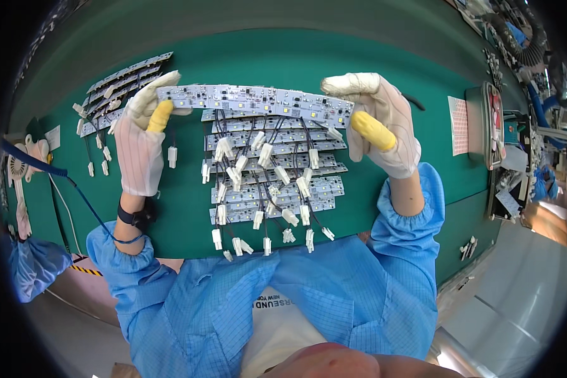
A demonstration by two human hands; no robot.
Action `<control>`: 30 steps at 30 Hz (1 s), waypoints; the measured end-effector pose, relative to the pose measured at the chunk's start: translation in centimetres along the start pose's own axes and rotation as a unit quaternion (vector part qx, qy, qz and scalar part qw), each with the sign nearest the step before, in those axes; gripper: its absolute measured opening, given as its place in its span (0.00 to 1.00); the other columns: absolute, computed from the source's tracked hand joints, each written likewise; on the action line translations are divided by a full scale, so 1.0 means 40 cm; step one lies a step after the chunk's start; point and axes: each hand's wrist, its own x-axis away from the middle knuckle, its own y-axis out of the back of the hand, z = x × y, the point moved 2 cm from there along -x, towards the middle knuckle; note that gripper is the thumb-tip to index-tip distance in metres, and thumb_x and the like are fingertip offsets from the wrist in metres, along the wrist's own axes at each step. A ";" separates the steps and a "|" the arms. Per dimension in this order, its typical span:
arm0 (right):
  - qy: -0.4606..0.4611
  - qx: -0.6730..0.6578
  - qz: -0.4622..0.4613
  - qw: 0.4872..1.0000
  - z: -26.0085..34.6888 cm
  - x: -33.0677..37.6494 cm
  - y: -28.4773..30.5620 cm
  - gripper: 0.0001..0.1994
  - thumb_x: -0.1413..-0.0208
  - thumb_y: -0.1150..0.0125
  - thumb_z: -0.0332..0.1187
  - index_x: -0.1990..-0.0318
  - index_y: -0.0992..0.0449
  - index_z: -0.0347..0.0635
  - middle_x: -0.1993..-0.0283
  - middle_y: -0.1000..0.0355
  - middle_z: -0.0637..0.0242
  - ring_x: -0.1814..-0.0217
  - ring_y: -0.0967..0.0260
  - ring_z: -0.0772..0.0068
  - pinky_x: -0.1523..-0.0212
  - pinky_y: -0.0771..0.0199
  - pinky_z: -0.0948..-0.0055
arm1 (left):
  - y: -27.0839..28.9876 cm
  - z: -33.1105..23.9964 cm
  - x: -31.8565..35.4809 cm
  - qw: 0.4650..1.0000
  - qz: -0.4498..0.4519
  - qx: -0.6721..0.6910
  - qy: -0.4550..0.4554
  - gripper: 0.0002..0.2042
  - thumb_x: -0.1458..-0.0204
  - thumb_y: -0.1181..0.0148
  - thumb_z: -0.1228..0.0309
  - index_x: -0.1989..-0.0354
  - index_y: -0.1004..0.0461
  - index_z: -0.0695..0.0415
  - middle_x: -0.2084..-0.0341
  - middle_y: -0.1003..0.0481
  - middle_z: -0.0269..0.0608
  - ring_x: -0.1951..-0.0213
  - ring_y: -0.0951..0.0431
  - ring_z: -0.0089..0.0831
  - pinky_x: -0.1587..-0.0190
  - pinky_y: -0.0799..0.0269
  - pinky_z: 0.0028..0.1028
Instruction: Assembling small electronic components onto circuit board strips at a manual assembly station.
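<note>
Left hand (138,145): thumb and fingers pinched on one end of a circuit strip (252,101). Right hand (394,123): closed on the opposite end, index finger reaching out along the upper edge. The strip spans between your hands, over the far end of a stack of similar strips (242,195), and hides part of it from view.

Between and nearer you than both hands: white connectors (266,154) on dark wires lie across that stack, covering much of its faces. Beyond your left hand, a second batch of strips (123,79) sits slanted. At your left wrist, a dark band (129,216); a blue cord (75,184) runs from near it, out to the left. Well right of your right hand, a printed sheet (458,126) lies just beside a metal bin (479,129).

Both forearms come up and outward, palms turned inward, thumbs toward you.

Gloves pale, striped fabric; thumb covers (160,117) yellow and wrinkled. Held strip thin, pale, slightly curved, dotted with yellowish squares and dark components. Counter (258,60) green, smooth. Sleeves (416,214) blue, gathered at the cuffs.
</note>
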 end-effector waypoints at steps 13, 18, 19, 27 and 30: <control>0.018 0.115 -0.060 0.991 -0.069 -0.016 0.033 0.21 0.39 0.52 0.48 0.55 0.32 0.36 0.77 0.34 0.73 0.78 0.38 0.86 0.79 0.39 0.86 | -0.012 -0.007 0.015 0.982 0.048 0.168 -0.073 0.29 0.43 0.55 0.45 0.55 0.26 0.62 0.77 0.21 0.37 0.69 0.23 0.19 0.64 0.31 0.18; -0.024 0.197 -0.079 0.977 -0.058 -0.006 0.049 0.17 0.38 0.53 0.44 0.61 0.31 0.36 0.80 0.34 0.73 0.85 0.40 0.87 0.85 0.43 0.89 | 0.006 -0.013 0.019 0.994 0.047 0.086 -0.054 0.24 0.40 0.56 0.50 0.57 0.24 0.60 0.76 0.20 0.38 0.70 0.23 0.19 0.66 0.32 0.19; -0.012 0.188 -0.071 0.980 -0.048 -0.007 0.036 0.15 0.38 0.55 0.41 0.61 0.31 0.36 0.80 0.33 0.73 0.86 0.40 0.87 0.85 0.44 0.88 | 0.006 -0.017 0.018 0.995 0.031 0.085 -0.051 0.22 0.39 0.57 0.53 0.57 0.25 0.60 0.76 0.20 0.38 0.71 0.23 0.19 0.66 0.32 0.20; 0.019 0.217 -0.068 0.974 -0.041 -0.014 0.036 0.17 0.38 0.54 0.43 0.64 0.29 0.37 0.80 0.32 0.71 0.81 0.35 0.82 0.81 0.38 0.83 | -0.002 0.005 0.015 0.996 0.000 0.081 -0.034 0.12 0.39 0.54 0.72 0.53 0.27 0.61 0.69 0.20 0.40 0.67 0.25 0.22 0.58 0.32 0.21; 0.024 0.094 -0.057 0.994 -0.054 -0.007 0.040 0.14 0.39 0.49 0.41 0.62 0.29 0.37 0.73 0.29 0.68 0.77 0.34 0.80 0.76 0.36 0.83 | -0.001 0.006 0.008 0.999 -0.001 -0.003 -0.035 0.12 0.41 0.53 0.75 0.52 0.28 0.60 0.67 0.20 0.39 0.67 0.26 0.24 0.59 0.32 0.21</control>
